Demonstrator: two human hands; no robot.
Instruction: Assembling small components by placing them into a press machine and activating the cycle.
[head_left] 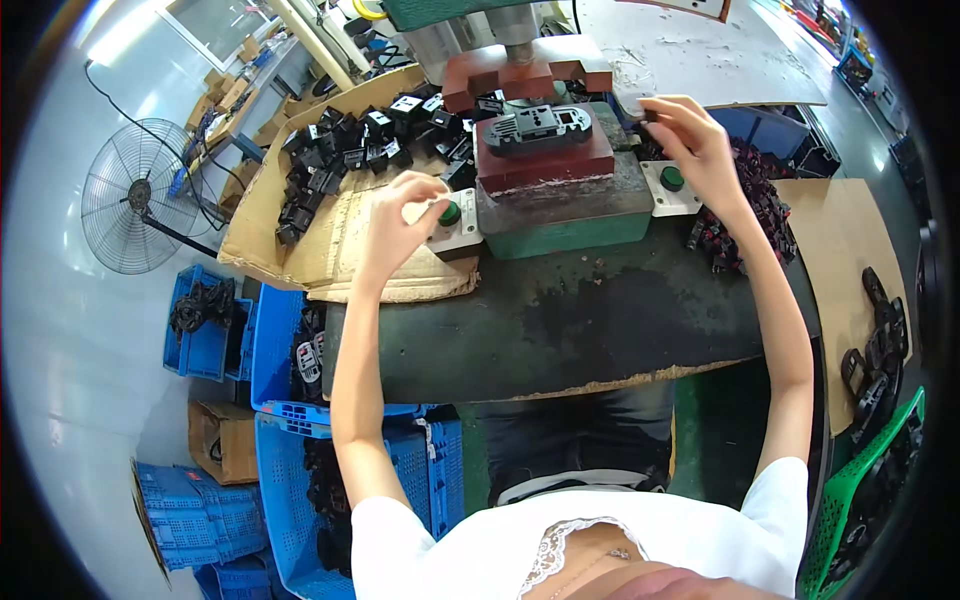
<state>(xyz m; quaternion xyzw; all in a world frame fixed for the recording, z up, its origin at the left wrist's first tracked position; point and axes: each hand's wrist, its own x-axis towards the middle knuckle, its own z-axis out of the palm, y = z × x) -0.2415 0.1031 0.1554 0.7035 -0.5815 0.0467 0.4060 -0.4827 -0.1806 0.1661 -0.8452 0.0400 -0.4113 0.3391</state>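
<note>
My left hand [397, 222] hovers beside a green push button [450, 213] on a white plate, its fingers curved and thumb apart, with nothing visible in it. On the other side, my right hand [703, 155] is raised above a second green push button [671, 178]. Its fingers are bent towards the thumb, with a small dark spot at the tips that I cannot make out. Between the hands, a black plastic housing [540, 128] lies on a dark red block [545, 168] on the green press base [570, 232]. The red upper press tool [520, 75] stands above it.
A cardboard box [262, 225] full of black square parts [375, 125] stands left of the press. Small black and red parts [750, 205] are heaped at the right. Blue crates [285, 480], a green basket [840, 520] and a fan [140, 195] surround the dark worktable [450, 345].
</note>
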